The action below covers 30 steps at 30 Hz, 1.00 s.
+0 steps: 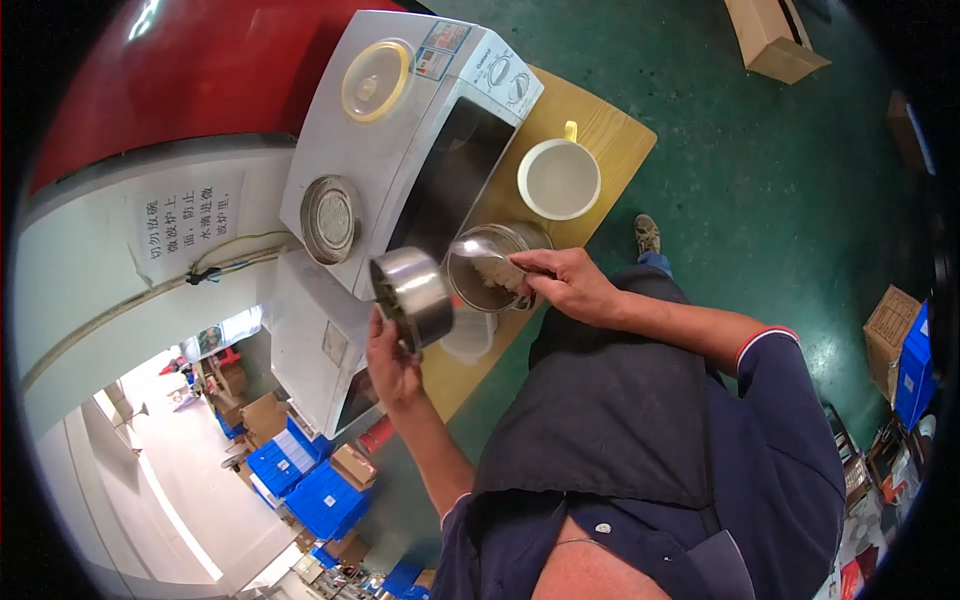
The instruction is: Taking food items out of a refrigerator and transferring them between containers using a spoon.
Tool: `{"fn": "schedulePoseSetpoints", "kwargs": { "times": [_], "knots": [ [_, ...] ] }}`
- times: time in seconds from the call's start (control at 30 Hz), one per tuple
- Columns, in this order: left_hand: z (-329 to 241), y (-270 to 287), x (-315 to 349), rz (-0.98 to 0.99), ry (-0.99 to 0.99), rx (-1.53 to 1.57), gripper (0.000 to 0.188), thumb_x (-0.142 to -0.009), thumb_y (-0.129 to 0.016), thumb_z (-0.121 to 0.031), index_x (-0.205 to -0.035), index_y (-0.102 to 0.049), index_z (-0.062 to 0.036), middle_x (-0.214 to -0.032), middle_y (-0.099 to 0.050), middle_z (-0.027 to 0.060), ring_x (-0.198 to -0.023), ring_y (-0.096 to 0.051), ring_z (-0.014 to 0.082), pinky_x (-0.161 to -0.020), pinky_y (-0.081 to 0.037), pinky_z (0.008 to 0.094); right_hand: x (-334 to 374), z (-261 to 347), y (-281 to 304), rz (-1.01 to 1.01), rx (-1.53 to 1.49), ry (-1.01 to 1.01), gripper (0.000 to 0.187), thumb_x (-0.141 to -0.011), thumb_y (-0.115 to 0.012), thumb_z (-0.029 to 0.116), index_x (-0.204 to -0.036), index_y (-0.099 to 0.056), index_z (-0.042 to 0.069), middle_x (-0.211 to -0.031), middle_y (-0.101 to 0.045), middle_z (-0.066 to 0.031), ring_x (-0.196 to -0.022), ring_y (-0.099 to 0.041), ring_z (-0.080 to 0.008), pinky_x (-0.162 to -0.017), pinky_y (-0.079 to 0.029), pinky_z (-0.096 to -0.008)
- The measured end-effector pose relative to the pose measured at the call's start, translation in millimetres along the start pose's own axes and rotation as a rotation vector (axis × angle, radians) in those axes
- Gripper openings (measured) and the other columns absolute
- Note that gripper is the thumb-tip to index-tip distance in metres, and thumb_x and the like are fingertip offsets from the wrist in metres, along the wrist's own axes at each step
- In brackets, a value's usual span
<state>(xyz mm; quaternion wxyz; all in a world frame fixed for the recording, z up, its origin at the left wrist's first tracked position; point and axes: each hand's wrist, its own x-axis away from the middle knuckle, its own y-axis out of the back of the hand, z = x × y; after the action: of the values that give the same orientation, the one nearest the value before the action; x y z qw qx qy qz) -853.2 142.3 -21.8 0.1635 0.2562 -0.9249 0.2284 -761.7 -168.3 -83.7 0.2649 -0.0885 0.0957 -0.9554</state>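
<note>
My left hand (393, 368) is closed on a shiny steel bowl (425, 295), tilted with its mouth turned away to the left. Dark greenish contents show at its edge, too little to name. Beside it, a steel pot (462, 282) stands on the wooden table, holding what looks like cooked rice (500, 274). Over the pot's mouth, my right hand (578, 287) pinches the handle of a metal spoon (482, 247). A large white cup (560, 180) with a yellow handle stands just beyond. Under the steel bowl lies a translucent plastic container or lid (470, 340).
Along the table (625, 135) stands a white microwave (390, 140), topped by a yellow-rimmed lid (376, 82) and a round metal lid (330, 220). A second white appliance (315, 345) is nearer. Cardboard boxes (775, 45) and blue bins (325, 500) sit on the green floor.
</note>
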Motion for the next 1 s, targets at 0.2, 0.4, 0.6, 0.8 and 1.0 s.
{"fn": "schedulePoseSetpoints", "kwargs": {
  "times": [0.2,0.4,0.6,0.8,1.0],
  "knots": [
    [52,-6,6,0.031,0.018,-0.129,0.042,-0.096,-0.06,-0.003,-0.137,-0.052,-0.0007,-0.116,-0.07,0.0121,-0.085,-0.071,0.0174,-0.051,-0.053,0.0242,0,-9,6,0.05,-0.198,-0.324,0.042,-0.091,-0.056,0.003,-0.132,-0.063,-0.004,-0.082,-0.071,-0.0036,-0.058,-0.053,-0.006,-0.051,-0.043,-0.0224],
    [65,-23,11,0.047,0.013,-0.227,0.042,-0.097,-0.059,-0.003,-0.138,-0.05,0.0008,-0.114,-0.069,0.0115,-0.075,-0.069,0.0154,-0.047,-0.052,0.0247,1,-27,5,-0.016,-0.284,-0.535,0.039,-0.093,-0.059,0.009,-0.13,-0.065,-0.001,-0.077,-0.07,-0.0026,-0.054,-0.046,-0.0036,-0.047,-0.037,-0.0201],
    [64,-26,10,0.028,-0.029,-0.276,0.043,-0.097,-0.06,-0.005,-0.138,-0.049,0.0016,-0.11,-0.069,0.0104,-0.074,-0.069,0.0152,-0.045,-0.051,0.0251,-6,-52,-1,0.006,0.183,-0.136,0.038,-0.093,-0.059,0.011,-0.129,-0.066,0.001,-0.078,-0.072,-0.0094,-0.061,-0.062,-0.0181,-0.058,-0.049,-0.033],
    [62,-24,7,0.035,0.002,-0.334,0.044,-0.097,-0.061,-0.007,-0.138,-0.05,0.0012,-0.108,-0.069,0.0101,-0.071,-0.068,0.0139,-0.044,-0.052,0.0239,-13,-39,-4,0.022,0.725,0.075,0.037,-0.077,-0.06,0.006,-0.111,-0.074,0.004,-0.085,-0.069,-0.0241,-0.081,-0.067,-0.0447,-0.07,-0.053,-0.0508],
    [71,-24,-2,0.021,-0.005,-0.321,0.041,-0.097,-0.06,-0.006,-0.137,-0.051,-0.001,-0.107,-0.07,0.0096,-0.072,-0.069,0.0142,-0.042,-0.051,0.0235,-9,-38,-18,0.277,0.995,0.074,0.01,-0.074,-0.067,0.012,-0.078,-0.074,0.004,-0.083,-0.071,-0.0201,-0.083,-0.071,-0.0395,-0.073,-0.056,-0.0492]
  ]
}}
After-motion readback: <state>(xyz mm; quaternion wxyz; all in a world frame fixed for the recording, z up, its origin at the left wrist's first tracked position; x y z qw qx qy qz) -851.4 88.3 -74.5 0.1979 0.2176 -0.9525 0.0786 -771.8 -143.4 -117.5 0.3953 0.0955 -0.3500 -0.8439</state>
